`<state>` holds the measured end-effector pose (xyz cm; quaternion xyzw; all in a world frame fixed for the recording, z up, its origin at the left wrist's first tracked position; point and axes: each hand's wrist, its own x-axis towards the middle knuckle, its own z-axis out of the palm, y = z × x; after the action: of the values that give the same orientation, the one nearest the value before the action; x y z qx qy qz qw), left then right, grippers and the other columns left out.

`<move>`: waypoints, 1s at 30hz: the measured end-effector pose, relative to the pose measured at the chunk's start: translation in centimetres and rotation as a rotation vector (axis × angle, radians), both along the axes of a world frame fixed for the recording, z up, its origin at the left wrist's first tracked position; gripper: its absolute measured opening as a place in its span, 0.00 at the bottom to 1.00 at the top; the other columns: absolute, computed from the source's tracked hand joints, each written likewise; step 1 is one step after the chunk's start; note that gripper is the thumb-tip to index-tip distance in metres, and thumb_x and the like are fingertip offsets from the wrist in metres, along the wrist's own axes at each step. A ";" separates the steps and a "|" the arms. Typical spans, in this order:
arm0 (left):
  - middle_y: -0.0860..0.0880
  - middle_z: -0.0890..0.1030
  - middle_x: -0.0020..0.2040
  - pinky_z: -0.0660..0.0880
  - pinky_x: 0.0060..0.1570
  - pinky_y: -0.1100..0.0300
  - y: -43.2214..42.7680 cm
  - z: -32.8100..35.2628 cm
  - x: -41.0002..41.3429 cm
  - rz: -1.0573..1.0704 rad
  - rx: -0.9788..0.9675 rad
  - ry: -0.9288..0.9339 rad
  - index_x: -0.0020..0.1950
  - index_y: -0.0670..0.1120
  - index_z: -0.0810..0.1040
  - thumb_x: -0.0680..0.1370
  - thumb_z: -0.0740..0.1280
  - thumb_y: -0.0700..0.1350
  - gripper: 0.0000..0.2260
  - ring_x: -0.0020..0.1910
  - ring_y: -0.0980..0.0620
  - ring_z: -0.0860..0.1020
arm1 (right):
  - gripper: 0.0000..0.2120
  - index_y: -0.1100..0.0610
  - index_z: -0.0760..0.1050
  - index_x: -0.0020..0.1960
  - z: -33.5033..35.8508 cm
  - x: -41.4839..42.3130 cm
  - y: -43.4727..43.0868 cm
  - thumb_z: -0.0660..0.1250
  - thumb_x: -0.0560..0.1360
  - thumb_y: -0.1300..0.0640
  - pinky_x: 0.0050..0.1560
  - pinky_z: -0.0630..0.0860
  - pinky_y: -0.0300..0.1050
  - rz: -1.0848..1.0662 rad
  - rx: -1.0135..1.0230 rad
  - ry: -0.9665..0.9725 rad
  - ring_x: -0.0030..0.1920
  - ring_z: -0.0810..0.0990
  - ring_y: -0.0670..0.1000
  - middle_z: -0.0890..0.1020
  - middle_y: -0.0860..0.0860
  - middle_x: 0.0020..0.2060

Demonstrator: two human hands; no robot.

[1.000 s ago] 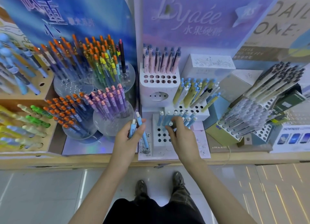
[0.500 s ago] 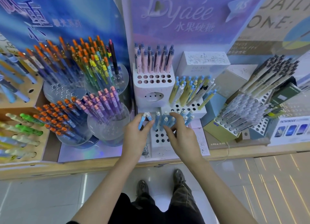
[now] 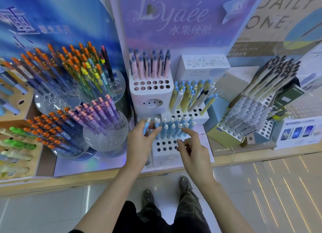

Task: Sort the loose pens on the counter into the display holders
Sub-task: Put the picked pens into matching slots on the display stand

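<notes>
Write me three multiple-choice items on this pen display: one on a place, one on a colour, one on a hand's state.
1. Where do the pink pens stand?
A. in the tall white holder at the back
B. in a clear round stand
C. on the floor

2. What colour is the pen in the left hand?
A. orange
B. light blue
C. green

3. How is the right hand?
A. gripping a bundle of pens
B. fingers loose, holding nothing
C. flat on the floor

Key:
1 A: the pink barrels rise from holes in the top of the tall white holder.
2 B: the barrel held between thumb and fingers is pale blue.
3 B: its fingers spread over the low white holder with no pen between them.
</notes>
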<state>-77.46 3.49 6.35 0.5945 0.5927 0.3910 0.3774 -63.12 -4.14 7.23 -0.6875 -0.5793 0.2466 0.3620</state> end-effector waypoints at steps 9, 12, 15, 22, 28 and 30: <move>0.43 0.74 0.34 0.65 0.32 0.61 -0.3 -0.3 -0.1 -0.037 0.081 0.172 0.42 0.37 0.72 0.75 0.72 0.46 0.14 0.32 0.45 0.70 | 0.14 0.55 0.69 0.64 -0.4 0.4 -1.0 0.63 0.79 0.60 0.35 0.69 0.46 -0.053 -0.038 0.024 0.33 0.74 0.49 0.79 0.47 0.33; 0.38 0.76 0.37 0.66 0.36 0.56 -0.5 -0.5 -0.2 -0.045 0.099 0.174 0.43 0.35 0.73 0.75 0.71 0.44 0.13 0.36 0.39 0.73 | 0.14 0.54 0.69 0.63 -0.4 0.6 -1.6 0.64 0.78 0.60 0.37 0.71 0.47 -0.076 -0.059 0.037 0.33 0.75 0.48 0.80 0.47 0.34; 0.39 0.76 0.38 0.68 0.36 0.53 -0.3 -0.6 -0.1 -0.060 0.103 0.199 0.44 0.35 0.73 0.75 0.71 0.44 0.13 0.36 0.40 0.73 | 0.14 0.55 0.69 0.63 -0.5 0.8 -1.9 0.63 0.78 0.60 0.35 0.69 0.43 -0.082 -0.061 0.036 0.34 0.75 0.47 0.79 0.47 0.34; 0.52 0.75 0.39 0.64 0.32 0.63 -1.9 -2.2 0.2 -0.128 0.047 0.216 0.40 0.43 0.69 0.74 0.72 0.42 0.12 0.35 0.51 0.71 | 0.14 0.54 0.69 0.64 0.1 0.9 -1.1 0.63 0.78 0.60 0.34 0.68 0.42 -0.079 -0.034 0.003 0.34 0.75 0.46 0.78 0.45 0.33; 0.50 0.72 0.51 0.69 0.39 0.65 -2.6 -1.9 -0.5 -0.097 -0.073 0.127 0.51 0.45 0.75 0.71 0.75 0.43 0.13 0.40 0.55 0.72 | 0.09 0.48 0.72 0.55 1.8 0.0 -0.5 0.64 0.78 0.60 0.33 0.70 0.38 -0.074 -0.078 0.208 0.30 0.73 0.46 0.78 0.48 0.31; 0.54 0.70 0.50 0.68 0.38 0.74 -3.8 -1.0 -0.9 -0.171 -0.042 0.039 0.50 0.53 0.73 0.71 0.75 0.39 0.16 0.38 0.61 0.73 | 0.04 0.47 0.75 0.49 2.7 -0.6 -0.1 0.66 0.77 0.56 0.32 0.68 0.34 -0.046 -0.148 0.445 0.28 0.71 0.43 0.78 0.49 0.30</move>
<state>-78.35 -0.29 5.31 0.6425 0.5551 0.3332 0.4100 -63.69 -4.26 9.96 -0.6540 -0.4498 0.4255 0.4347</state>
